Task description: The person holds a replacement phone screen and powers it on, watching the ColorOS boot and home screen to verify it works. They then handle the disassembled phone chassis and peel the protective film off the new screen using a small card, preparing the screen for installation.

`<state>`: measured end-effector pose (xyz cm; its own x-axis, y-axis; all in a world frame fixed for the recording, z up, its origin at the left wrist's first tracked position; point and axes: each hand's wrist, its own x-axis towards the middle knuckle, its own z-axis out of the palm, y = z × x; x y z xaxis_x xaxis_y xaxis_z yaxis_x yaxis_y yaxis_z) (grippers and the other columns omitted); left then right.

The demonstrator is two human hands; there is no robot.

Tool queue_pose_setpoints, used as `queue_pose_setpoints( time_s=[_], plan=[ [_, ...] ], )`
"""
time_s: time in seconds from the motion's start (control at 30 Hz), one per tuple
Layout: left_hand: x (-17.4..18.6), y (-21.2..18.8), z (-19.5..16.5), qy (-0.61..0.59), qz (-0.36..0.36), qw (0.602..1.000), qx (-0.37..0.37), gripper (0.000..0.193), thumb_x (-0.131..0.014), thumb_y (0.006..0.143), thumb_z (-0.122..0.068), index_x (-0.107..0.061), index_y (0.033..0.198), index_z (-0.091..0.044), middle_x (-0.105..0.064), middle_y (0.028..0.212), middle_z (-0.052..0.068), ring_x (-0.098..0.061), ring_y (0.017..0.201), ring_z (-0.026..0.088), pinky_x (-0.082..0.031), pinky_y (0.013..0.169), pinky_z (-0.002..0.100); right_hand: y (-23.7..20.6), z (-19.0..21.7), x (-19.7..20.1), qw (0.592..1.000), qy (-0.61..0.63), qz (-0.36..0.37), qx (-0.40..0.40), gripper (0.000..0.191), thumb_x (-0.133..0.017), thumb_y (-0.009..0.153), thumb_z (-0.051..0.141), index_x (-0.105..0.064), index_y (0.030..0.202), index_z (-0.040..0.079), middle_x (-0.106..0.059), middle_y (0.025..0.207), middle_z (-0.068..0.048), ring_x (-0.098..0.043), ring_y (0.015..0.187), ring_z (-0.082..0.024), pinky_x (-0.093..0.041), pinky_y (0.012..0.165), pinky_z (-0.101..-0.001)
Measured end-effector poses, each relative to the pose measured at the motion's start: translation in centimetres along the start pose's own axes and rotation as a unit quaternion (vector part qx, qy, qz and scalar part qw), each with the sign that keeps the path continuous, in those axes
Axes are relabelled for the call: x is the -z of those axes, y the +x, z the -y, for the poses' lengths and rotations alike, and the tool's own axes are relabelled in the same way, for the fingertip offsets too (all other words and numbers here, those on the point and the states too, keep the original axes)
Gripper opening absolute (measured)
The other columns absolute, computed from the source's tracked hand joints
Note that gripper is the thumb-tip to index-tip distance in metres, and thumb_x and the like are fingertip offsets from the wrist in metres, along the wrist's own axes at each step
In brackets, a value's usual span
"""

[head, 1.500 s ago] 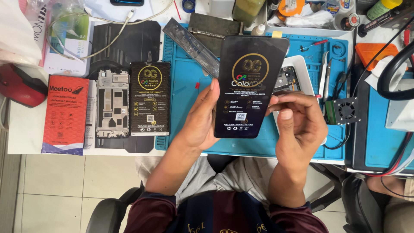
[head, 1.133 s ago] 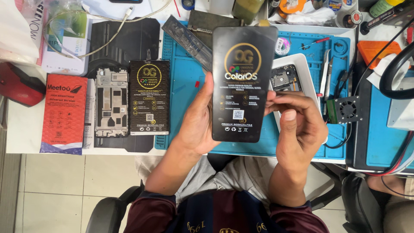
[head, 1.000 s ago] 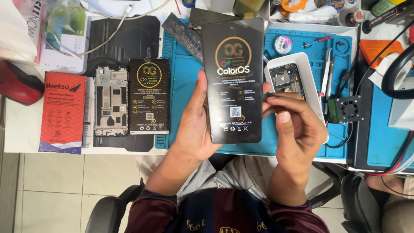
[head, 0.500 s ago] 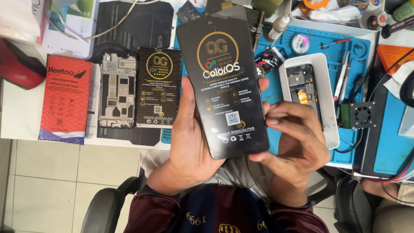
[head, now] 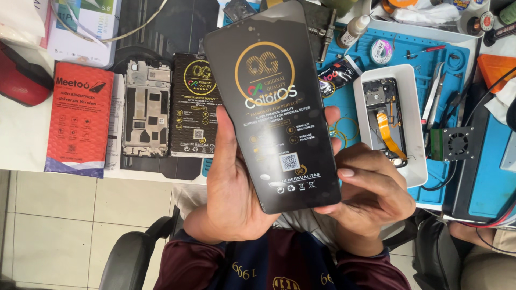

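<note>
1. A black phone screen panel, printed with gold and white markings, is held upright above the near edge of the bench.
2. It is cradled from behind by the left hand, grip clamped on its left edge.
3. Its lower right corner is pinched by the right hand.
4. A second black panel and a metal phone frame lie to the left; a white tray sits to the right.

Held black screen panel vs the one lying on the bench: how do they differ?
The held screen panel is raised and tilted, gripped by left hand and right hand; the bench panel lies flat, untouched, beside a bare phone frame. The held one looks larger, being nearer the camera. Both are black with gold round emblems.
</note>
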<state>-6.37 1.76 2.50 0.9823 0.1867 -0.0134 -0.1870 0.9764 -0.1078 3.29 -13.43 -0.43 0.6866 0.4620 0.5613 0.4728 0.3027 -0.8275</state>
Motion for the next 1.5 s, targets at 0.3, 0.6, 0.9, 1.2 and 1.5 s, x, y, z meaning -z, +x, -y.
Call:
queue_pose_setpoints(
  time_s=[0.3, 0.6, 0.9, 1.2, 1.5],
  plan=[
    [0.1, -0.1, 0.2, -0.018, -0.001, 1.0, -0.01, 0.087, -0.026, 0.112, -0.07, -0.025, 0.165, -0.002, -0.04, 0.158, 0.028, -0.054, 0.136, 0.038, -0.056, 0.106, 0.053, 0.3, -0.7, 0.1, 0.995, -0.052, 0.002, 0.08, 0.033, -0.092, 0.078, 0.018, -0.069, 0.1, 0.008, -0.064, 0.092, -0.01, -0.067, 0.075, -0.018, -0.056, 0.065, -0.0265],
    [0.5, -0.1, 0.3, 0.044, -0.012, 0.996, -0.075, 0.081, -0.026, 0.116, -0.066, -0.028, 0.164, -0.001, -0.042, 0.157, 0.03, -0.056, 0.135, 0.036, -0.052, 0.113, 0.047, -0.1, -1.6, 0.0, 0.967, -0.136, 0.04, 0.212, 0.038, -0.095, 0.062, -0.004, -0.072, 0.093, 0.002, -0.054, 0.096, -0.01, -0.063, 0.077, -0.021, -0.056, 0.059, -0.025],
    [0.5, -0.1, 0.2, 0.023, 0.006, 0.995, -0.096, 0.075, -0.025, 0.119, -0.065, -0.029, 0.159, -0.001, -0.045, 0.156, 0.03, -0.058, 0.134, 0.035, -0.052, 0.114, 0.045, -0.2, -1.2, -1.2, 0.954, -0.162, 0.058, 0.246, 0.039, -0.097, 0.064, 0.0, -0.073, 0.094, 0.003, -0.052, 0.095, -0.009, -0.06, 0.079, -0.02, -0.055, 0.059, -0.027],
    [0.7, -0.1, 0.3, 0.027, 0.015, 0.994, -0.102, 0.075, -0.025, 0.119, -0.064, -0.03, 0.159, -0.001, -0.046, 0.154, 0.03, -0.059, 0.133, 0.034, -0.052, 0.114, 0.044, -1.5, -1.0, -0.8, 0.954, -0.197, 0.073, 0.215, 0.029, -0.087, 0.065, 0.006, -0.076, 0.091, 0.008, -0.056, 0.088, -0.005, -0.059, 0.076, -0.021, -0.049, 0.059, -0.0312],
    [0.8, 0.1, 0.3, 0.037, 0.014, 0.994, -0.102, 0.075, -0.024, 0.119, -0.065, -0.031, 0.158, -0.001, -0.047, 0.154, 0.029, -0.059, 0.133, 0.033, -0.052, 0.114, 0.044, -1.1, -0.8, -0.6, 0.944, -0.224, 0.117, 0.212, 0.027, -0.088, 0.069, 0.008, -0.078, 0.092, 0.017, -0.056, 0.085, 0.001, -0.06, 0.074, -0.017, -0.051, 0.064, -0.032]
  ],
)
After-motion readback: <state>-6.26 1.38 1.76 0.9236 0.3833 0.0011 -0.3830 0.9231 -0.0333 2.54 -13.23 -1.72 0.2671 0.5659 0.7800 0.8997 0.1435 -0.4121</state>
